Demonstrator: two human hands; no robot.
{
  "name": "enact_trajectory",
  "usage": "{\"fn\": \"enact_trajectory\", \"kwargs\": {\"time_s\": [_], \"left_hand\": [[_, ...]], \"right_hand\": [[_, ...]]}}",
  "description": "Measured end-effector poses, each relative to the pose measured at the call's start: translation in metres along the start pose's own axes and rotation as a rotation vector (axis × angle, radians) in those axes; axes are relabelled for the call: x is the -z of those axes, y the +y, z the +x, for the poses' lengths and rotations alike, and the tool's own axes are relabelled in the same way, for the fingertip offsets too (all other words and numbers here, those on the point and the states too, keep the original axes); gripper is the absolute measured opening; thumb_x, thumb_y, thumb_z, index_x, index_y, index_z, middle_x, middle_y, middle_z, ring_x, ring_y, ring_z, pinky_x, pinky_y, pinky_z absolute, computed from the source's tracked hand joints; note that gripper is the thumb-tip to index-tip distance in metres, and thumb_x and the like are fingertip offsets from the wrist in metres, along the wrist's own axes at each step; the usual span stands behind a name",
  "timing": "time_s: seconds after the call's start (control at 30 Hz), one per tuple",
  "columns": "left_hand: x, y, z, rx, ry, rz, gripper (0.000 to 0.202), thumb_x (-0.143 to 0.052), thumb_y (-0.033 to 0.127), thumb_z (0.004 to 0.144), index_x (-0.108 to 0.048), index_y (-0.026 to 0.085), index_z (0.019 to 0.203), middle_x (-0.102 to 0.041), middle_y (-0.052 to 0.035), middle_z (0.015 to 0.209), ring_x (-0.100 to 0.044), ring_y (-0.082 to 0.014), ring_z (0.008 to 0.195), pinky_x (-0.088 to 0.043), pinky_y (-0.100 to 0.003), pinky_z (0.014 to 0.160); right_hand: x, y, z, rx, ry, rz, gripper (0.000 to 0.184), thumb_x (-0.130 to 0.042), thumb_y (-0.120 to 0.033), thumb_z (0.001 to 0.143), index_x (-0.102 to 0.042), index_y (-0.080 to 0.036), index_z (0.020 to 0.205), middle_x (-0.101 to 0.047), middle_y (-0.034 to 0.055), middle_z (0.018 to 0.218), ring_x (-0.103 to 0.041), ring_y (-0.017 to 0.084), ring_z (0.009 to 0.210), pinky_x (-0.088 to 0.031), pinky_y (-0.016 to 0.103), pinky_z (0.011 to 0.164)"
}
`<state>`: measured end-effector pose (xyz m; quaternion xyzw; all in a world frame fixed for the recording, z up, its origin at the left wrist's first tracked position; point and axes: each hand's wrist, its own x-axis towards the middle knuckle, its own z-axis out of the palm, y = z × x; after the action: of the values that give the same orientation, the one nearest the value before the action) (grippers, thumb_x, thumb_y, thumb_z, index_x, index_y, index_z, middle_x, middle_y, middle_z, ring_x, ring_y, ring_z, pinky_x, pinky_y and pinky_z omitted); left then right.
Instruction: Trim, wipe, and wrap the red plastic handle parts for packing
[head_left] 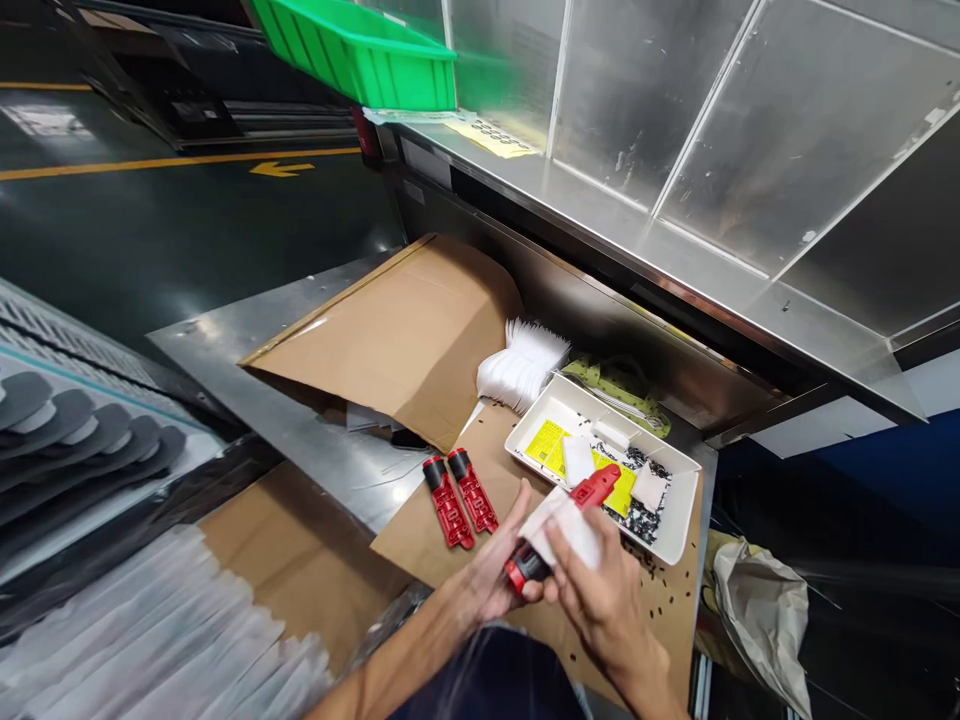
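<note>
A red plastic housing part with a black and red end (596,488) is held in front of me, tilted up to the right. My left hand (495,580) grips it near its black end from below. My right hand (596,575) presses a folded white cloth (571,530) against its middle. Two similar red and black parts, the nearer one (474,495) and the farther one (450,508), lie side by side on the cardboard to the left. Just beyond my hands stands a white tray (686,520) with small black pieces, yellow labels and white pads.
A stack of white sheets (521,365) and a green patterned cloth (619,390) lie behind the tray. A large cardboard sheet (390,330) leans at the left. A green bin (375,65) sits on the metal shelf above. Wrapped white items (150,630) fill the lower left.
</note>
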<state>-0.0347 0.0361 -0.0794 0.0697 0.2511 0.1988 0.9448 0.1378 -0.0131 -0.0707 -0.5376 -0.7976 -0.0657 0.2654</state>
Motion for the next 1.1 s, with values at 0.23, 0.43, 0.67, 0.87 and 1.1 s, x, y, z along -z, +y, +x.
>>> {"fn": "enact_trajectory", "kwargs": {"time_s": [0.23,0.43,0.67,0.87,1.1], "left_hand": [[-0.002,0.002,0.0,-0.004,-0.003,0.043,0.074,-0.033,0.074,0.09,-0.051,0.014,0.13,-0.067,-0.0035,0.063,-0.059,-0.0135,0.036,-0.022,-0.015,0.029],[-0.006,0.003,-0.002,-0.022,-0.036,0.103,0.081,-0.023,0.075,0.09,-0.039,0.018,0.145,-0.071,-0.0068,0.073,-0.051,-0.0087,0.03,-0.02,-0.017,0.028],[-0.003,0.002,-0.005,-0.079,-0.052,0.349,0.09,-0.005,0.077,0.087,-0.013,0.021,0.157,-0.071,-0.0071,0.072,-0.051,-0.0085,0.031,-0.03,-0.016,0.03],[-0.002,0.0,-0.005,-0.138,0.031,0.5,0.093,-0.012,0.082,0.084,-0.021,0.022,0.155,-0.06,0.0015,0.055,-0.05,-0.0094,0.033,-0.034,-0.015,0.034],[-0.003,0.005,-0.008,-0.114,0.043,0.638,0.094,-0.013,0.084,0.082,-0.025,0.025,0.154,-0.057,0.003,0.051,-0.048,-0.0097,0.032,-0.031,-0.016,0.034]], "right_hand": [[-0.004,0.001,-0.001,-0.104,0.041,-0.096,0.04,-0.04,-0.023,0.098,-0.06,-0.024,0.133,-0.047,0.0168,0.126,-0.064,0.026,0.099,-0.06,0.034,0.069],[-0.009,0.016,0.0,-0.212,0.11,-0.113,0.041,-0.039,-0.027,0.1,-0.055,-0.027,0.137,-0.047,0.0143,0.121,-0.064,0.024,0.094,-0.059,0.033,0.063],[-0.01,0.028,0.004,-0.282,0.146,-0.111,0.041,-0.039,-0.029,0.101,-0.054,-0.029,0.139,-0.046,0.0131,0.123,-0.059,0.025,0.108,-0.059,0.033,0.069],[-0.009,0.025,0.003,-0.234,0.119,-0.099,0.04,-0.041,-0.027,0.1,-0.056,-0.027,0.137,-0.045,0.0143,0.126,-0.06,0.025,0.107,-0.059,0.032,0.069],[-0.004,0.028,0.002,-0.159,0.104,-0.129,0.04,-0.042,-0.024,0.098,-0.059,-0.029,0.135,-0.046,0.0138,0.125,-0.061,0.025,0.106,-0.06,0.033,0.073]]}}
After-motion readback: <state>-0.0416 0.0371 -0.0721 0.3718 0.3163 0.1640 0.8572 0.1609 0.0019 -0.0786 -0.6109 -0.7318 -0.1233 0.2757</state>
